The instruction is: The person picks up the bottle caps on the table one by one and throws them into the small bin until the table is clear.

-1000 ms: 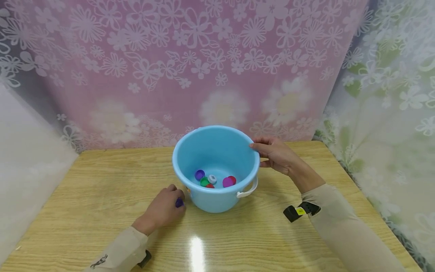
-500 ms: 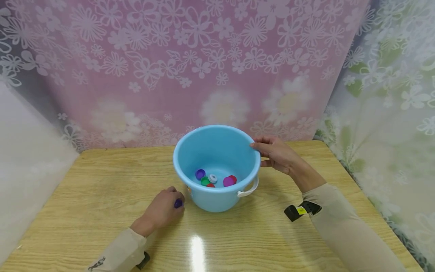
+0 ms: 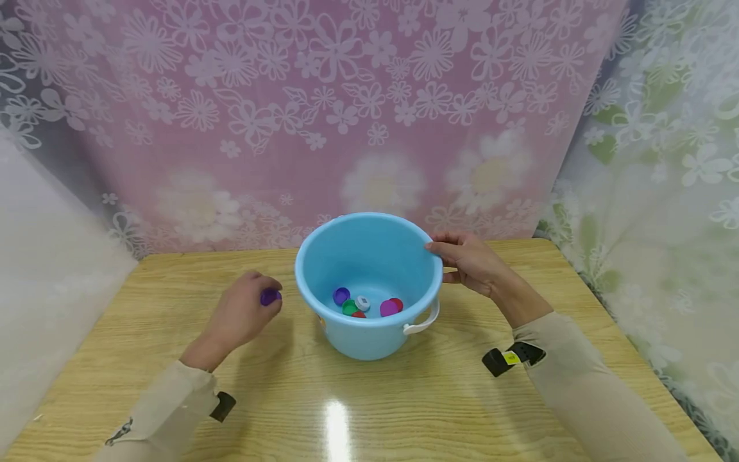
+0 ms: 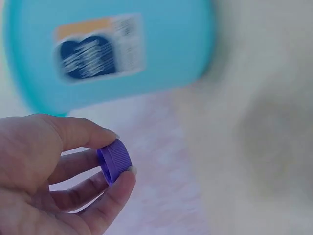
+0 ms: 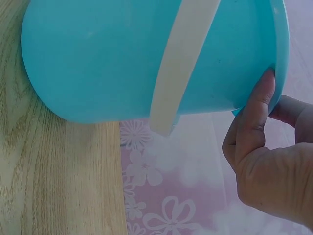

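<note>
A light blue bucket (image 3: 369,337) stands upright on the wooden table. My right hand (image 3: 470,264) grips its rim on the right side, thumb over the edge and fingers against the outer wall. Between thumb and fingertips my left hand (image 3: 245,311) pinches a purple ribbed bottle cap (image 4: 116,160), raised above the table left of the bucket. On the bucket's floor lie several caps: a purple cap (image 3: 341,296), a green cap (image 3: 349,308), a white cap (image 3: 362,303), a magenta cap (image 3: 389,309) and red ones partly covered.
The bucket's white handle (image 3: 423,323) hangs down at its front right. A printed label (image 4: 98,48) is on the bucket's left wall. Behind the wooden table (image 3: 404,410) hangs a pink flowered curtain (image 3: 358,128), with pale cloth on both sides.
My left hand, with the purple cap in its fingers, has moved up and to the left, away from the bucket's lower front. The right hand and bucket have stayed in place.
</note>
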`<action>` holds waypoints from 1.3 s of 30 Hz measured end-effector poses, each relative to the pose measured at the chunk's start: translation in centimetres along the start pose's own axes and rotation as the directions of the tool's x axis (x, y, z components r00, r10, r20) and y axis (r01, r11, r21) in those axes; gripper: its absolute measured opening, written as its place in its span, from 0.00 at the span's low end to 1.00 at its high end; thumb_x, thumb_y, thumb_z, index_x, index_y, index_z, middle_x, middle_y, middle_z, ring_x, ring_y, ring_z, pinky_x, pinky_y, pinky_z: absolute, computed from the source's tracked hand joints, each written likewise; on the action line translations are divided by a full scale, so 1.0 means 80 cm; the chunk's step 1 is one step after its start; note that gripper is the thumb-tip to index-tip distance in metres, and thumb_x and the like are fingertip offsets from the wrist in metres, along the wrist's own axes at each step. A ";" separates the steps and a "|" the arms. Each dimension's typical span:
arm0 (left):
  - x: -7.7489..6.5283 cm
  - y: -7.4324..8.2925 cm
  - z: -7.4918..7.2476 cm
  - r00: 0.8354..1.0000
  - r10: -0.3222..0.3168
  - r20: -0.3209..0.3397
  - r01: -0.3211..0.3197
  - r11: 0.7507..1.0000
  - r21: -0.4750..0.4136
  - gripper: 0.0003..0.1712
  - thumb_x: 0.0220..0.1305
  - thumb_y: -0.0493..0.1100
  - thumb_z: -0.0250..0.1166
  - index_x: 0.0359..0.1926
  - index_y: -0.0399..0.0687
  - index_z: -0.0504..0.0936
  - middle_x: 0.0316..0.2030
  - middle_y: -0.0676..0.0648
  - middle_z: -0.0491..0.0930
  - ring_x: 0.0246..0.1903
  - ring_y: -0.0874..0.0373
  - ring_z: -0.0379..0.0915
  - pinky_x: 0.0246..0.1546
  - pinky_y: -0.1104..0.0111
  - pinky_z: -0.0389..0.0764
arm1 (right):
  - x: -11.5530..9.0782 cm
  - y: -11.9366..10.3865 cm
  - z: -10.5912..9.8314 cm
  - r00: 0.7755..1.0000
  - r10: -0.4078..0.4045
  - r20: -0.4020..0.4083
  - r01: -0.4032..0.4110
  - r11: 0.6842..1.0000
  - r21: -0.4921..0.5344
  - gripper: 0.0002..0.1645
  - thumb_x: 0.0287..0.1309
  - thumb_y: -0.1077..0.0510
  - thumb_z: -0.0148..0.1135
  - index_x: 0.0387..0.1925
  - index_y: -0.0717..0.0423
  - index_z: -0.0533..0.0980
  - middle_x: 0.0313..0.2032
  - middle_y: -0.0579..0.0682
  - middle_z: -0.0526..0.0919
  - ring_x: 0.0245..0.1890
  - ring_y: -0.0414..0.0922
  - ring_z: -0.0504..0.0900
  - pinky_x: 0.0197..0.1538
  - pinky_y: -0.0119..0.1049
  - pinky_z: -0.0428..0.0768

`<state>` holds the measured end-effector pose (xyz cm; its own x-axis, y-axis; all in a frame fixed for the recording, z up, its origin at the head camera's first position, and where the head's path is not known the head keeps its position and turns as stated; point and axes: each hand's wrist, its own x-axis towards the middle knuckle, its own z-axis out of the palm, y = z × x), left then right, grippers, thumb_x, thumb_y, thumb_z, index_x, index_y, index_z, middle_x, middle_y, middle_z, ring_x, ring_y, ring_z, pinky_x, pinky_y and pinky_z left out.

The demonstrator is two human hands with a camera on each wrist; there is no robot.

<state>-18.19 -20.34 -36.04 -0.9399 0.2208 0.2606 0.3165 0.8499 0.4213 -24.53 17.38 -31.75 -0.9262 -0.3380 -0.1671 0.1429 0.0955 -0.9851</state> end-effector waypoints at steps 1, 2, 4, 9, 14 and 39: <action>0.003 0.002 -0.012 1.000 -0.003 -0.016 0.003 1.000 0.003 0.11 0.59 0.37 0.62 0.41 0.36 0.83 0.38 0.40 0.76 0.34 0.48 0.74 0.35 0.54 0.78 | 0.000 0.000 0.000 1.000 0.000 -0.002 0.000 1.000 0.001 0.23 0.66 0.54 0.57 0.53 0.68 0.65 0.44 0.59 0.76 0.41 0.50 0.83 0.37 0.40 0.84; 0.007 0.004 -0.023 1.000 -0.003 -0.031 0.003 1.000 0.008 0.11 0.60 0.37 0.62 0.42 0.36 0.83 0.40 0.39 0.76 0.35 0.48 0.75 0.34 0.54 0.79 | 0.000 0.000 0.000 1.000 0.001 -0.002 -0.001 1.000 0.003 0.24 0.66 0.54 0.57 0.53 0.68 0.65 0.45 0.59 0.76 0.41 0.50 0.83 0.37 0.40 0.84; 0.012 0.008 -0.046 0.999 -0.007 -0.049 0.007 1.000 0.013 0.13 0.62 0.39 0.61 0.45 0.35 0.82 0.43 0.37 0.75 0.34 0.47 0.76 0.32 0.54 0.79 | 0.000 0.001 0.000 1.000 -0.001 0.001 0.001 1.000 0.004 0.24 0.66 0.54 0.57 0.54 0.69 0.65 0.45 0.59 0.75 0.42 0.50 0.83 0.37 0.40 0.84; 0.029 0.028 -0.098 0.990 0.045 -0.131 -0.045 0.999 0.003 0.14 0.62 0.38 0.61 0.46 0.34 0.81 0.44 0.36 0.73 0.34 0.44 0.77 0.33 0.54 0.81 | 0.001 0.002 0.001 1.000 -0.006 0.009 0.006 1.000 0.013 0.26 0.66 0.54 0.57 0.55 0.70 0.65 0.45 0.59 0.75 0.42 0.50 0.83 0.37 0.39 0.84; 0.046 0.057 -0.133 0.973 0.132 -0.190 -0.130 0.991 0.021 0.11 0.61 0.36 0.61 0.43 0.35 0.82 0.42 0.40 0.74 0.35 0.47 0.78 0.36 0.55 0.81 | 0.002 0.004 0.001 1.000 -0.006 0.003 0.006 1.000 0.022 0.25 0.65 0.54 0.58 0.54 0.68 0.65 0.43 0.57 0.76 0.39 0.48 0.83 0.36 0.38 0.84; 0.108 0.159 -0.054 0.909 0.365 0.200 -0.381 0.923 0.047 0.14 0.61 0.37 0.63 0.48 0.39 0.82 0.42 0.44 0.76 0.40 0.52 0.73 0.43 0.65 0.78 | 0.000 0.002 -0.001 1.000 0.001 -0.013 -0.001 1.000 0.016 0.24 0.65 0.55 0.58 0.54 0.67 0.66 0.44 0.57 0.76 0.40 0.48 0.83 0.37 0.39 0.84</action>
<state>-21.75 -9.71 -24.70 -0.7645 0.6071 0.2169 0.6447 0.7229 0.2486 -24.56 17.43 -31.92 -0.9304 -0.3261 -0.1674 0.1492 0.0804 -0.9855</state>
